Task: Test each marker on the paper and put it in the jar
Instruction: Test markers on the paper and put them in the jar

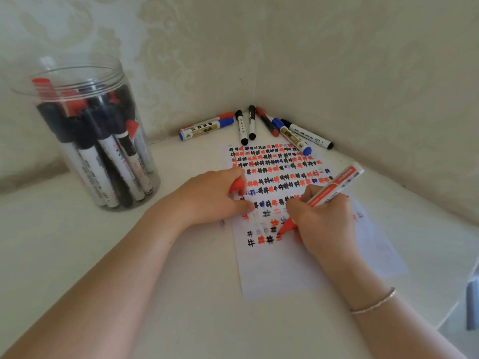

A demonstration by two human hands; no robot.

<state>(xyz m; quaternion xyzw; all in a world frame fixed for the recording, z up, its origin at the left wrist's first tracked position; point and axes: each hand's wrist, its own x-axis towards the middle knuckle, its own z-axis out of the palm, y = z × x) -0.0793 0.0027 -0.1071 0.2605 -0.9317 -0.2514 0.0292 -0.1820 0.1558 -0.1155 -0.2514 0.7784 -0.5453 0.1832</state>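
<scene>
Nearest: right forearm with a thin bracelet point(373, 303) at the wrist; left forearm bare, both reaching in from the lower edge over a pale table point(181, 294).

Paper point(285, 268): white sheet lying flat on the table, lower part unmarked, upper part covered in rows of small hash-like test marks in red, black and blue; the marks form no readable words.

Right hand point(324, 224): fingers curled round an uncapped red marker point(334, 186), tip down on the paper at the end of the lowest row of marks, barrel slanting up and away to the right; barrel label printed in red and white with a barcode, text too small to read.

Left hand point(212, 196): resting on the paper's left edge, fingers curled round a red cap point(238, 184).

Jar point(88, 136): clear plastic, lidless, upright at the far left of the table, well apart from the paper; holds many markers with red and black caps, labels blurred.

Farthest: loose markers point(252, 126) lying in the corner just beyond the paper's top edge, capped in red, blue and black; two blue ones carry gold labels, writing illegible; patterned pale wall point(311, 60) behind.
</scene>
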